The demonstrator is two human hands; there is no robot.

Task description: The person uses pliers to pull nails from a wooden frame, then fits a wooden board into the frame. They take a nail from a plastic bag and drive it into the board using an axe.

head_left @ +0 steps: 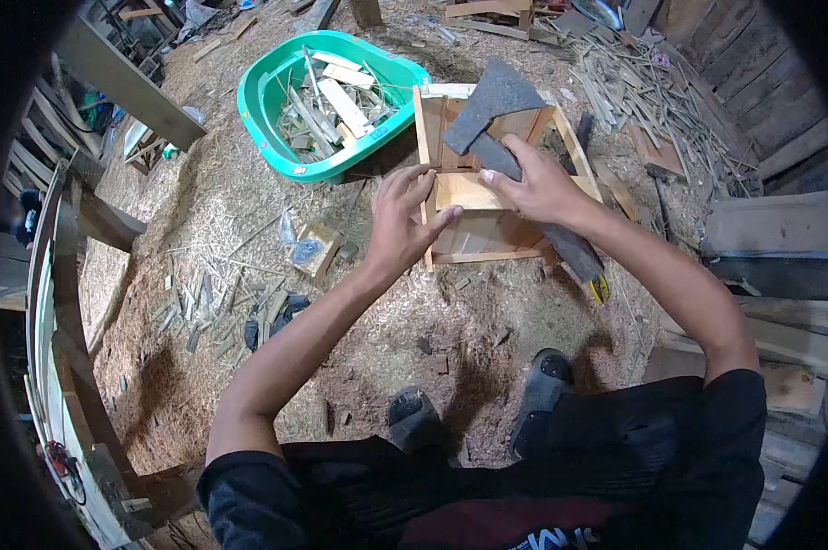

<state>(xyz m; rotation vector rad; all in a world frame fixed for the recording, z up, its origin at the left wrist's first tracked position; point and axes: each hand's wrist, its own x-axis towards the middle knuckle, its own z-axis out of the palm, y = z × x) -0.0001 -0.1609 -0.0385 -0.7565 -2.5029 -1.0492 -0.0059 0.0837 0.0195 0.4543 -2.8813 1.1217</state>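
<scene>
An axe (pixel 496 105) with a dark, wide head lies slanted over a wooden frame (pixel 421 128). My right hand (pixel 535 186) is closed around its dark handle just below the head, and the handle's far end (pixel 572 252) comes out beneath my forearm. The right thumb rests by a pale crosspiece (pixel 464 192) of the frame. My left hand (pixel 403 215) grips the left end of that crosspiece, thumb on the near side and fingers on the far side. Part of the frame is hidden under the axe and my hands.
Behind my left hand stands a green tub (pixel 331 168) holding wood offcuts (pixel 345 105). Wood strips (pixel 625 101) are heaped at the upper right. A yellow-handled tool (pixel 599 289) lies right of the frame. Stacked boards (pixel 790 344) line the right side; shavings cover the ground.
</scene>
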